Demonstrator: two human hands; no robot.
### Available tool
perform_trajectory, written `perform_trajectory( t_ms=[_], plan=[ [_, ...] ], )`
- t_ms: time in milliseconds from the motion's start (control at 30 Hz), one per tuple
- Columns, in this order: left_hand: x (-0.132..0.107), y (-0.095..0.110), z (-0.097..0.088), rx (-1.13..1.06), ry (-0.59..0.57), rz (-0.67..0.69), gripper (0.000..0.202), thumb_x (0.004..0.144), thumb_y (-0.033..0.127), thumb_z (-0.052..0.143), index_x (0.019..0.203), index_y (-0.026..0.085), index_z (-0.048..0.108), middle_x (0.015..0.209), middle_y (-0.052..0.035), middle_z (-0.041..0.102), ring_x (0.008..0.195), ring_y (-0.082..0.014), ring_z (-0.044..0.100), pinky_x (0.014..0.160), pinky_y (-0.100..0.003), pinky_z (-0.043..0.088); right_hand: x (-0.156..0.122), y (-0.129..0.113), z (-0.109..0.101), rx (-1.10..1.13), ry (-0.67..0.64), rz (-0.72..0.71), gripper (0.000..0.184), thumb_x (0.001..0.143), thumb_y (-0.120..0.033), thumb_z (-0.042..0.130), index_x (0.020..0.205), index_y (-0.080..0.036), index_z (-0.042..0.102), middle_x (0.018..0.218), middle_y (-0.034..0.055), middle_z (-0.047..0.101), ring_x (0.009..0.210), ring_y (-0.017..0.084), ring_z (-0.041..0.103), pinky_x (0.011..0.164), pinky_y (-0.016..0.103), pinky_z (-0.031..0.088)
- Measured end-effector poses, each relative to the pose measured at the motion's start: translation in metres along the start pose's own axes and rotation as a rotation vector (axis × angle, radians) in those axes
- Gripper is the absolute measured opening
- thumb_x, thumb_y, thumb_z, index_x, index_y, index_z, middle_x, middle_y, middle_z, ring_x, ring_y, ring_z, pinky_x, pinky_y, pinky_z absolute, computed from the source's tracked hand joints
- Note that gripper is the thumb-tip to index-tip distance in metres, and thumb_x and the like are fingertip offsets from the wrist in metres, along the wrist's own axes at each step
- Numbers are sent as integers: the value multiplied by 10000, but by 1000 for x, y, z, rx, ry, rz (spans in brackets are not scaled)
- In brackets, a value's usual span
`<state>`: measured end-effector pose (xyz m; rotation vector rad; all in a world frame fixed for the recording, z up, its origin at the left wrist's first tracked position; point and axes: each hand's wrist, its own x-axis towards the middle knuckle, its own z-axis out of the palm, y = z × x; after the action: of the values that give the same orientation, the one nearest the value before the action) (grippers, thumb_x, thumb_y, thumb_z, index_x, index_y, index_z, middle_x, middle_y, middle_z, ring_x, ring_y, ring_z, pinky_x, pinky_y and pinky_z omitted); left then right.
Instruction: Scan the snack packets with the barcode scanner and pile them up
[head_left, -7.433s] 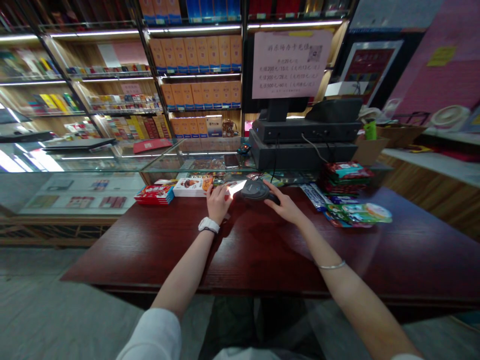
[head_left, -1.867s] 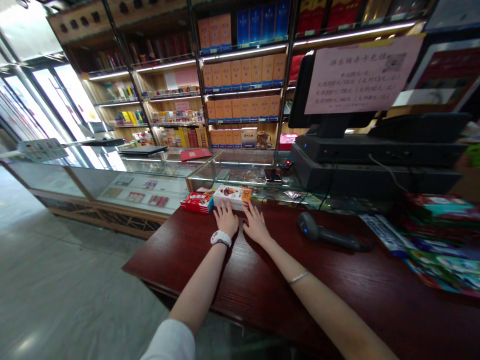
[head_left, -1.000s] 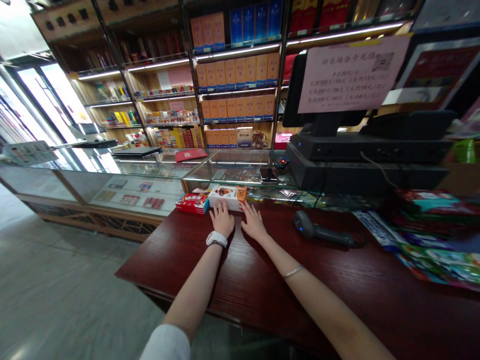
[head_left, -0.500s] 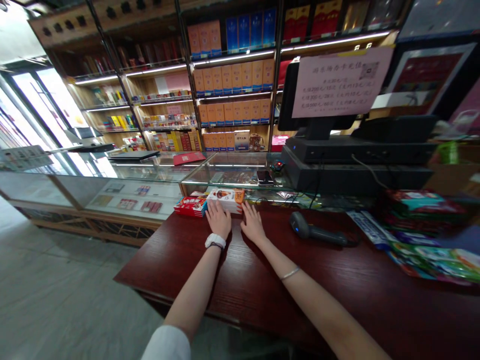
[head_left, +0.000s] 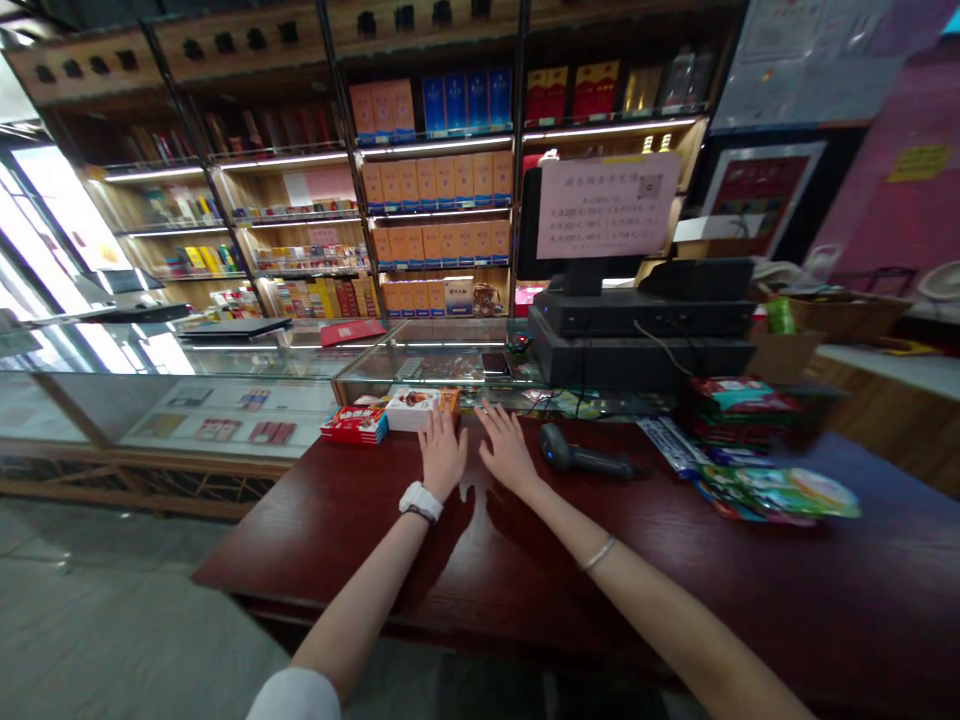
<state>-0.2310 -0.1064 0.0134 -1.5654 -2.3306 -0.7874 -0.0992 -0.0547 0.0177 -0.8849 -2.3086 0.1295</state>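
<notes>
Here, a white-and-orange cardboard box (head_left: 412, 410) lies flat on the dark red wooden counter (head_left: 315, 560), near its far edge and in front of a glass display case (head_left: 225, 400). The left hand (head_left: 442, 455) rests palm down just before the box, its fingers (head_left: 442, 425) spread apart and holding nothing; their tips reach the box's near edge, but I cannot tell whether they touch it. The right hand (head_left: 508, 450) lies palm down just beside the left, its fingers also apart and empty. A white wristwatch (head_left: 418, 502) circles the left wrist, a thin silver bangle (head_left: 597, 553) the right. Just left of the box sits a red printed carton (head_left: 354, 424). A black barcode scanner (head_left: 581, 462) lies near the right hand, with a stack of colourful foil packets (head_left: 739, 410) farther right.
</notes>
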Motion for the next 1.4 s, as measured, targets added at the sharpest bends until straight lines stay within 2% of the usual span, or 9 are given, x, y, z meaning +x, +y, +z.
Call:
perform_trajectory(
  t_ms=[133, 267, 500, 733, 833, 967, 1133, 1233, 1400],
  plan=[
    [-15, 38, -4, -43, -38, 142, 588, 991, 364, 317, 1531, 136, 258, 1633, -115, 174, 1509, -255, 169, 1226, -494, 151, -18, 19, -32, -38, 48, 21, 677, 849, -151, 421, 1517, -230, 340, 1609, 31, 271, 1494, 239, 205, 1213, 497, 171],
    [-31, 80, -1, -69, -69, 283, 573, 986, 355, 347, 1524, 169, 280, 1626, -91, 217, 1503, -236, 200, 1234, -491, 138, -45, 49, -57, -103, 92, 64, 679, 855, -156, 425, 1521, -244, 328, 1605, 35, 285, 1486, 237, 228, 1210, 503, 168],
    [-51, 144, 12, -140, -122, 513, 572, 969, 334, 385, 1516, 191, 298, 1623, -74, 237, 1503, -237, 196, 1238, -494, 133, -101, 100, -99, -209, 130, 199, 626, 867, -177, 410, 1492, -209, 377, 1597, 44, 304, 1480, 240, 238, 1207, 505, 166],
    [-72, 203, 26, -223, -228, 718, 611, 899, 210, 441, 1496, 167, 317, 1625, -97, 224, 1481, -237, 260, 1225, -475, 195, -162, 153, -139, -304, 170, 309, 630, 864, -189, 423, 1491, -203, 364, 1590, 76, 313, 1457, 261, 281, 1191, 535, 180],
    [-82, 227, 34, -264, -263, 782, 609, 883, 191, 447, 1481, 168, 338, 1623, -98, 231, 1477, -231, 268, 1225, -468, 199, -187, 175, -156, -348, 191, 373, 594, 872, -204, 415, 1465, -172, 401, 1578, 98, 332, 1445, 269, 299, 1191, 524, 190],
    [-95, 257, 48, -308, -282, 834, 587, 882, 192, 460, 1460, 155, 367, 1606, -114, 271, 1454, -238, 312, 1226, -473, 200, -219, 208, -176, -401, 248, 451, 530, 889, -235, 416, 1402, -110, 467, 1543, 142, 378, 1422, 277, 333, 1188, 497, 213],
    [-106, 291, 69, -330, -307, 856, 581, 878, 206, 483, 1449, 169, 385, 1591, -128, 300, 1452, -267, 313, 1215, -494, 223, -250, 261, -190, -377, 370, 525, 543, 890, -288, 446, 1412, -138, 451, 1512, 168, 409, 1416, 286, 346, 1156, 523, 271],
    [-109, 309, 83, -326, -332, 825, 589, 870, 215, 502, 1448, 174, 394, 1585, -129, 314, 1441, -301, 331, 1201, -507, 248, -259, 294, -193, -278, 493, 600, 583, 872, -405, 489, 1398, -154, 465, 1517, 179, 389, 1402, 308, 359, 1141, 526, 303],
    [-114, 328, 105, -316, -384, 683, 610, 881, 245, 516, 1468, 167, 368, 1571, -172, 328, 1394, -325, 407, 1168, -520, 297, -257, 339, -197, -41, 641, 767, 665, 896, -565, 412, 1421, -158, 433, 1523, 181, 374, 1456, 291, 267, 1170, 517, 253]
  ],
)
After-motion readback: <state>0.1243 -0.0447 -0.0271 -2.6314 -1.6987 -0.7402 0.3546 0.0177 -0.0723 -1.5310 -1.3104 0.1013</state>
